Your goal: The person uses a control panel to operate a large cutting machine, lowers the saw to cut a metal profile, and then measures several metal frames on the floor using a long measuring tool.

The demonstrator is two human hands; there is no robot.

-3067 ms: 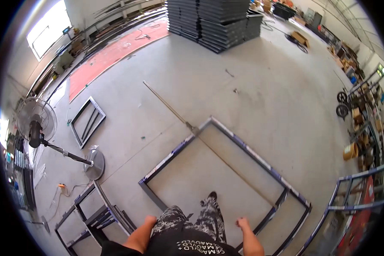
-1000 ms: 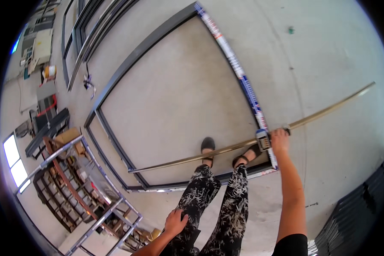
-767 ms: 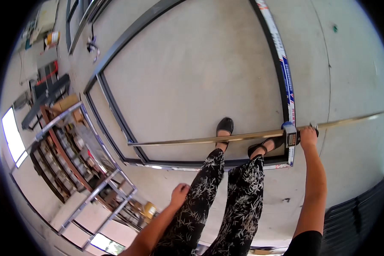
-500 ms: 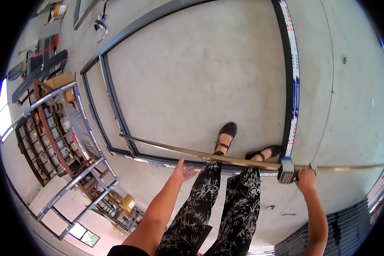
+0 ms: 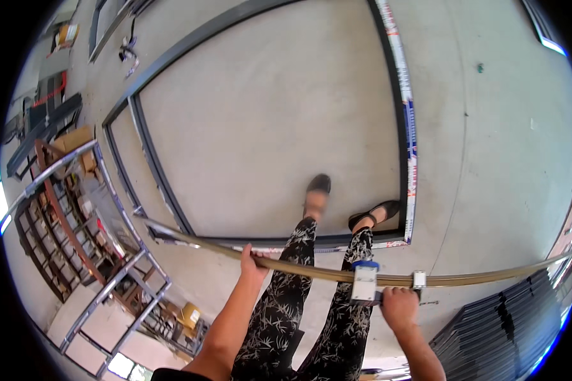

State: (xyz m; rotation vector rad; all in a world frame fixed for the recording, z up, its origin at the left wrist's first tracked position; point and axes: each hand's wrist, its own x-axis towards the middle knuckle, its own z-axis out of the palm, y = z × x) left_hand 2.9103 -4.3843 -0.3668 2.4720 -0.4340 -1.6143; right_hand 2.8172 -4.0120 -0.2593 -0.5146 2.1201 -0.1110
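Observation:
A long brass-coloured bar clamp (image 5: 305,269) lies crosswise in front of my legs, lifted off the floor. Its silver block with a blue pad (image 5: 365,281) sits right of the middle, and a smaller silver piece (image 5: 419,280) is further along the bar. My left hand (image 5: 254,267) is closed round the bar left of my knees, thumb up. My right hand (image 5: 400,307) grips the dark handle between the block and the smaller piece. On the floor ahead lies a big dark grey metal frame (image 5: 148,136) with printed protective film on its right side.
My left foot (image 5: 318,190), blurred, and right foot (image 5: 375,214) are inside the frame's near edge. Left stand a silver tube frame (image 5: 117,279), a shelf rack (image 5: 51,235) and a yellow bucket (image 5: 189,315). Dark ribbed sheets or profiles (image 5: 496,324) lie at lower right.
My left hand has closed on the bar, having been open beside it. The clamp has come nearer my body, and my right hand has moved left with the block.

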